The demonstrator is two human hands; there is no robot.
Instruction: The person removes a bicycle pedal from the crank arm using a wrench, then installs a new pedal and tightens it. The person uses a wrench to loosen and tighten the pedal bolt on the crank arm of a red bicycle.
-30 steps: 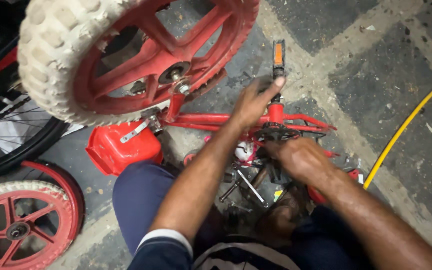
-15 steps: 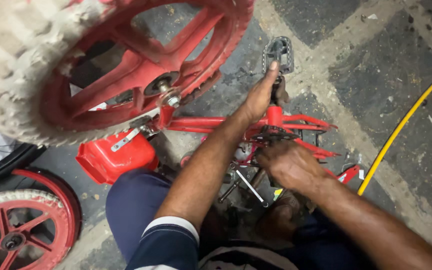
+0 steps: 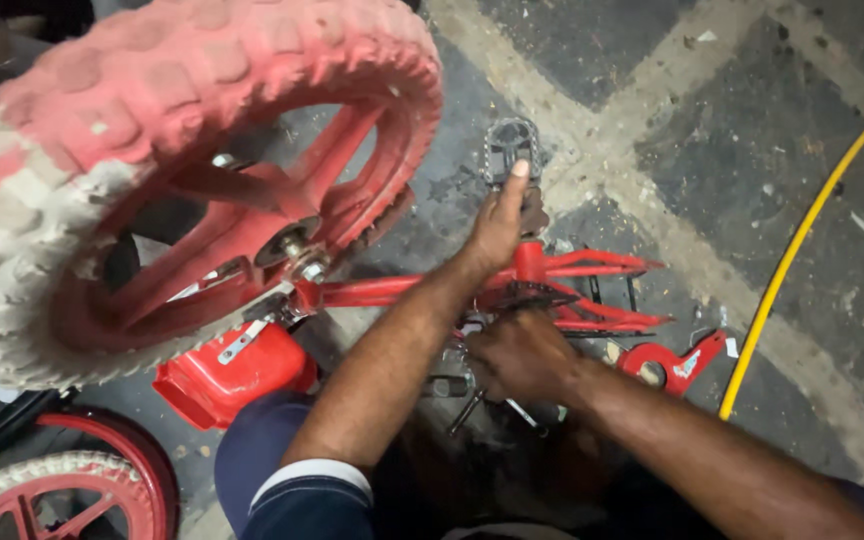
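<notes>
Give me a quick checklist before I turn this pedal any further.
1. Left hand on the pedal: ok, thumb on it.
2. Right hand at the crank area of the red frame: ok; what it holds: cannot tell.
3. Bike upside down, big wheel up: ok.
4. Yellow hose away from both hands: ok.
5. Chain seated: cannot tell, hidden.

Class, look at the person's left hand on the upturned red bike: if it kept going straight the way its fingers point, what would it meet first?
The left hand points up-frame; its fingertip already touches the grey pedal, so that comes first. Beyond lies only paved floor, though depth is uncertain.
</notes>
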